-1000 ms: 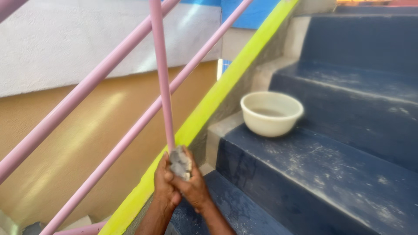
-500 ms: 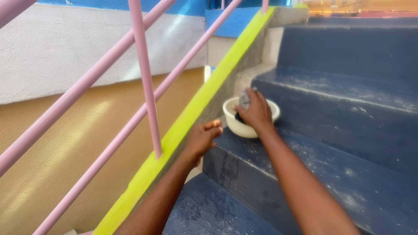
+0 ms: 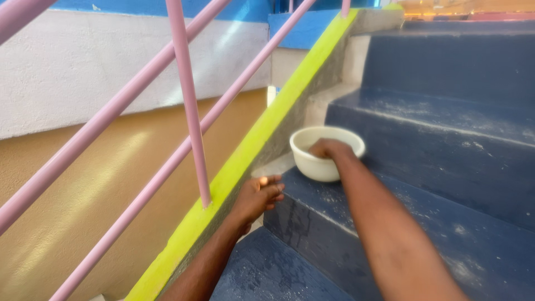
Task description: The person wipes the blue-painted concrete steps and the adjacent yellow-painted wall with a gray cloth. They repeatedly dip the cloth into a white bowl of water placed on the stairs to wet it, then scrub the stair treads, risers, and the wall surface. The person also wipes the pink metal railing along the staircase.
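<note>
A white bowl (image 3: pixel 313 166) stands on a dark blue stair step (image 3: pixel 446 223), close to the step's left end. My right hand (image 3: pixel 330 148) reaches into the bowl, knuckles up and fingers curled down inside. The grey pad it carried is hidden under the hand. My left hand (image 3: pixel 257 198) hangs lower, fingers loosely spread and empty. It is beside the grey side wall below the yellow-green stringer (image 3: pixel 245 161), near the base of a pink baluster (image 3: pixel 189 111).
Pink handrails (image 3: pixel 111 120) slope up from lower left to upper right. Blue steps dusted with pale powder climb to the right, with another step below (image 3: pixel 267 273). Beyond the rail are a white and tan wall and a drop.
Both hands held the grey pad at the baluster's base. My right hand then carried it up to the bowl and has sunk into it. My left hand let go and stayed low.
</note>
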